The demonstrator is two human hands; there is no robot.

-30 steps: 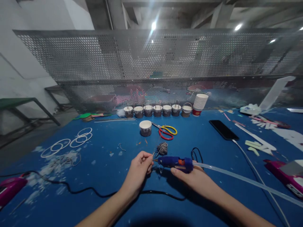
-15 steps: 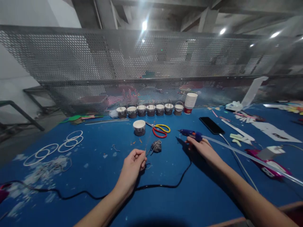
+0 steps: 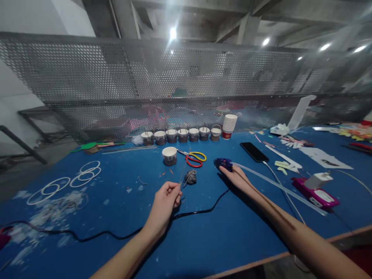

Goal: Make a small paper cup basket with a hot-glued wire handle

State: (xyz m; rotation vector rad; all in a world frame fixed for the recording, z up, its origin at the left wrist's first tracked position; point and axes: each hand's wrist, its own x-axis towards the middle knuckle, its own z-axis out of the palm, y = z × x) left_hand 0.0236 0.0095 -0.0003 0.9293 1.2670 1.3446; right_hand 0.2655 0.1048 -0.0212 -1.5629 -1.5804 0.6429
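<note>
Thin strand [image 3: 183,175] was pinched between the thumb and fingertips of the left hand [image 3: 165,199], fingers curled nearly closed around it. It ran up and away toward a little grey bundle [image 3: 191,177] sitting on the blue table [image 3: 238,240] just past the knuckles. A black cord [image 3: 200,211] snaked across the table right under that hand and off to the left edge.

Right hand [image 3: 236,179] was stretched further out with the fingers fairly straight, tips lying on the back end of the blue glue gun [image 3: 222,163]. Honestly couldn't tell if it was actually gripping the gun or only resting on it. The gun was down on the table, with a long clear glue stick [image 3: 279,186] trailing out behind it to the right.

A bit beyond were a lone paper cup [image 3: 169,155] and red-and-yellow scissors [image 3: 195,159] side by side, a black phone [image 3: 254,152] off to the right, and white rings [image 3: 76,179] way over left. At the back edge there was a row of small cups [image 3: 181,135] with a stack of paper cups [image 3: 229,126] at its right end, all up against the perforated metal screen [image 3: 174,85].
</note>
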